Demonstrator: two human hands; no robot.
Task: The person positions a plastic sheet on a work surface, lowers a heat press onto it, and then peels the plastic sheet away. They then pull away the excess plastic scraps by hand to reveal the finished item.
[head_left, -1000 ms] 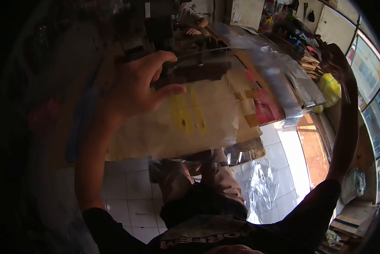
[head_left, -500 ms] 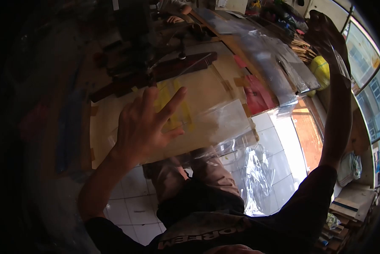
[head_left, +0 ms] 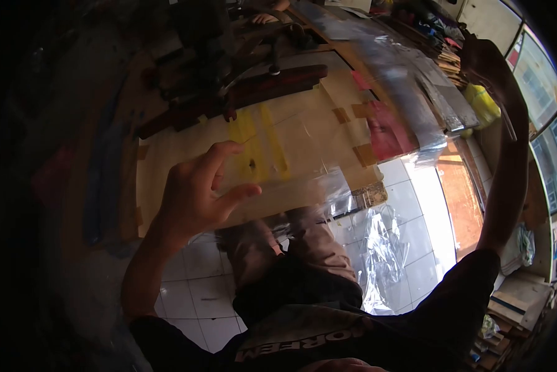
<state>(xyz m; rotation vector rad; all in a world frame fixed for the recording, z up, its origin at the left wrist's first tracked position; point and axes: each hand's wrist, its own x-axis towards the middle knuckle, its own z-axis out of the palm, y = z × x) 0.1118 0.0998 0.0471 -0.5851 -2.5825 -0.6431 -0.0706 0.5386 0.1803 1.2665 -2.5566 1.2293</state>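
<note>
My left hand [head_left: 198, 195] hovers over the left part of a tan work board [head_left: 191, 146], thumb and forefinger apart, with nothing visible between them. Two yellow tape strips [head_left: 249, 146] run along the board just beyond its fingertips. A clear plastic sheet [head_left: 337, 189] lies over the board's near edge. My right hand [head_left: 486, 65] is raised at the far upper right, dark, its fingers bent. From its underside a thin shiny strip [head_left: 508, 124] points down along the forearm; what the fingers grip is too dark to make out.
Across the back of the board lies a dark red bar [head_left: 278, 84] with a dark machine [head_left: 198, 49] above it. Stacked plastic sheets [head_left: 415, 74] sit to the right, near a pink patch [head_left: 390, 130] and yellow bundle [head_left: 482, 106]. Another person's hand [head_left: 265, 18] shows at the top.
The plastic sheet has slid toward me, off the board's middle. My left hand has dropped slightly, its spread fingers now curled. My right hand has moved slightly right and down.
</note>
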